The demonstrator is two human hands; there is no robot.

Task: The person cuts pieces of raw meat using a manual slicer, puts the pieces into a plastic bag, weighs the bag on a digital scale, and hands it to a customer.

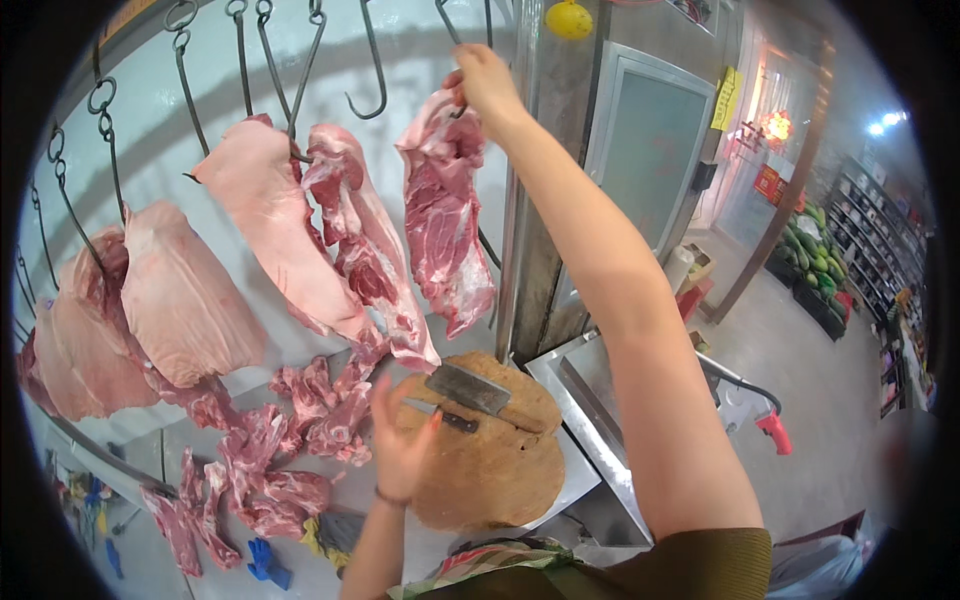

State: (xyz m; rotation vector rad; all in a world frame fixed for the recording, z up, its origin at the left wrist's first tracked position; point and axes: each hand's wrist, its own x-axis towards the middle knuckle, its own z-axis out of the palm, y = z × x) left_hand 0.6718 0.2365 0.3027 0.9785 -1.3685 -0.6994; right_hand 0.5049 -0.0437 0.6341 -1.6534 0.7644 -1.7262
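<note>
High in the middle, my right hand (485,85) is closed round a metal meat hook (447,22), at the top edge of a hanging slab of pork (445,210). Its fingertips touch or nearly touch the meat; the palm side is hidden. Lower down, my left hand (402,455) is a little blurred, with thumb and fingers apart and nothing seen in them. It is over the left side of a round wooden chopping block (490,480). On the block lie a broad cleaver (468,388) and a small dark-handled knife (457,422), whose blade points toward my left hand.
More pork slabs (270,215) hang from hooks on the left. Cut bones and meat (265,450) cover the counter beside the block, near a blue glove (266,562). A metal post (530,200) stands right of the hanging slab. Green produce (810,245) sits in crates far right.
</note>
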